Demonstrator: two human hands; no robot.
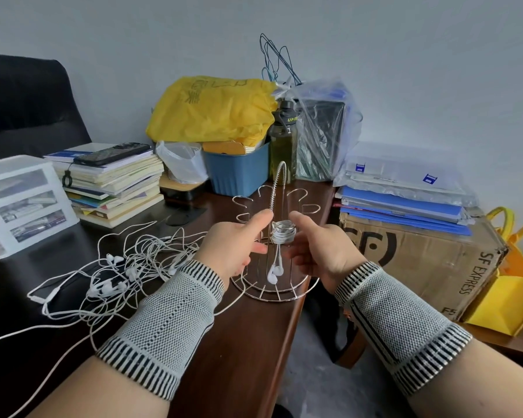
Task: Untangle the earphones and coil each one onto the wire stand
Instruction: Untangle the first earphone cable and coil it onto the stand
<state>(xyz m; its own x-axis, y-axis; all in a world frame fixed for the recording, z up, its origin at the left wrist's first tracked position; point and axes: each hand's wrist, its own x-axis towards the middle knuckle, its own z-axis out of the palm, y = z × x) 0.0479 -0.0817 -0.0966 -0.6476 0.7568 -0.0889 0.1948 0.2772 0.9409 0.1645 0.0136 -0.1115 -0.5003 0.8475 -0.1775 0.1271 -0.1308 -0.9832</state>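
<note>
hanging a coiled white earphone (pixel 282 232) on a hook of the chrome wire stand (pixel 277 188), the head view shows both hands flanking it. the left hand (pixel 236 245) has loosely curled fingers and its thumb raised against the stand's post; whether it pinches anything i cannot tell. the right hand (pixel 317 251) sits just beside the coil, fingers curled under, its hold also unclear. the coil's two earbuds (pixel 274 273) dangle toward the stand's base.

risk, as i judge it: the stand sits at the desk's corner, so a sideways tug could tip it off the edge; the loose coil may also unwind once released. the tangled pile of earphones (pixel 124 267) lies left of the stand, one cable running under the left wrist, likely to snag.

the dark wooden desk (pixel 248 342) is crowded: stacked books (pixel 115 188), a blue bin (pixel 239 170), a green bottle (pixel 283 146), an sf express carton (pixel 420 260), grey wall behind.
</note>
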